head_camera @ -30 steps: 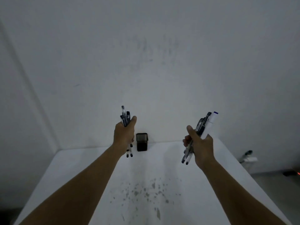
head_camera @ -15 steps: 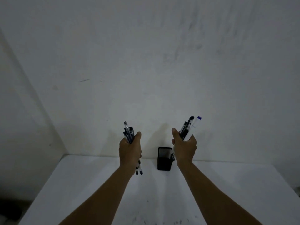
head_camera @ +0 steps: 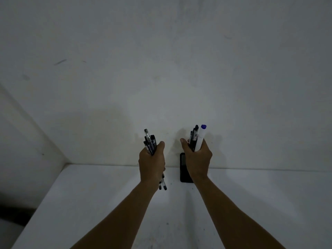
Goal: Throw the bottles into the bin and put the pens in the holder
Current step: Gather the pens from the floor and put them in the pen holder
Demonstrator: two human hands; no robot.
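Note:
My left hand [head_camera: 151, 163] grips a bunch of dark pens [head_camera: 150, 141] upright, their tips poking out below the fist. My right hand [head_camera: 196, 159] holds another bunch of pens [head_camera: 193, 137] together with a white marker with a blue cap [head_camera: 200, 138]. The black pen holder [head_camera: 183, 168] stands at the table's far edge against the wall, partly hidden behind my right hand, which hovers right over it. No bottles or bin are in view.
The white table [head_camera: 260, 203] runs to a plain white wall [head_camera: 161, 69]. Its left edge drops off to a dark floor at the lower left. Small dark specks mark the tabletop near me.
My right hand has moved left and forward with its pens until it covers the holder. My left hand kept its grip and stayed left of the holder. The view has tilted up.

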